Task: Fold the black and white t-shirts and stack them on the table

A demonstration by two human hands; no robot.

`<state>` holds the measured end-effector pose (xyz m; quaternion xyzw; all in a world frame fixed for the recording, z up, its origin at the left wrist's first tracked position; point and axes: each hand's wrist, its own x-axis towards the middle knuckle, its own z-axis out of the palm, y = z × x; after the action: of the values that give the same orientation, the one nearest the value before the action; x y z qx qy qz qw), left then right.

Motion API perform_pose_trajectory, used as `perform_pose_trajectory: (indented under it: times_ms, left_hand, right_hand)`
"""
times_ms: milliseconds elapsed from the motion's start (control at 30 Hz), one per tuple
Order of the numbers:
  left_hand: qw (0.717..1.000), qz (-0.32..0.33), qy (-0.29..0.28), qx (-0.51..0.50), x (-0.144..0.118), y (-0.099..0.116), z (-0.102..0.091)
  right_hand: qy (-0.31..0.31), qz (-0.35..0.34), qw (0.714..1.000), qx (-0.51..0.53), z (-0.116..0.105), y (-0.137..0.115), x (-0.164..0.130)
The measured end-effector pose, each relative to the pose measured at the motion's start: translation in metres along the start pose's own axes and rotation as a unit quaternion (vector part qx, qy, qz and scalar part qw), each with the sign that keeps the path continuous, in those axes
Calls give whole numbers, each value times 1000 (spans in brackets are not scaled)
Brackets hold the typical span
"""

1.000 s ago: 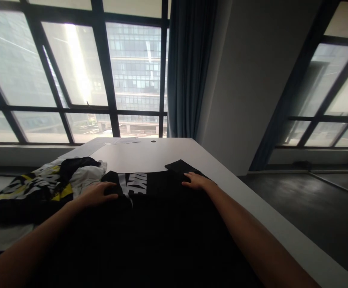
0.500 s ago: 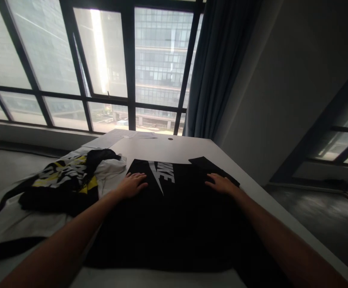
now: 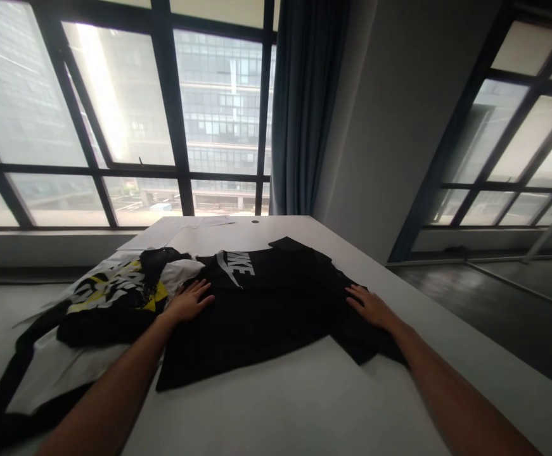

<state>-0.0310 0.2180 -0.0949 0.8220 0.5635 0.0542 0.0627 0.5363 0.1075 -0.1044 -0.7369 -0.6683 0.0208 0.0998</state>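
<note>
Both hands now sit nearer on the black shirt, left hand and right hand flat, released, beside the table's patterned garment.

A long white table is stretching away toward the windows, its near part bare and pale. A black T-shirt with a white printed logo is lying spread flat across the middle of the table, one sleeve reaching toward the right edge and another fold pointing toward the far end. Just beside it on the left, and touching it, a heap of clothes in black, white and yellow is lying crumpled, with a black strip of fabric trailing along the table's left side toward the near corner. At the far end, some flat sheets of paper are lying near a small dark round spot in the tabletop.
</note>
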Motion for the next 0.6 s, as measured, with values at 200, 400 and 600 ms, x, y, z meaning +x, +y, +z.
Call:
perform_pose_trajectory:
  times_ms: [200, 400, 600]
  left_hand:
    - [1000, -8, 17, 5, 2, 1, 3]
    - [994, 6, 98, 38, -10, 14, -6]
    - [986, 58, 148, 59, -29, 27, -18]
  right_hand:
    - [43, 6, 998, 36, -19, 33, -11]
    - [-21, -12, 993, 115, -47, 46, -46]
    - [-147, -65, 979, 127, -69, 38, -29]
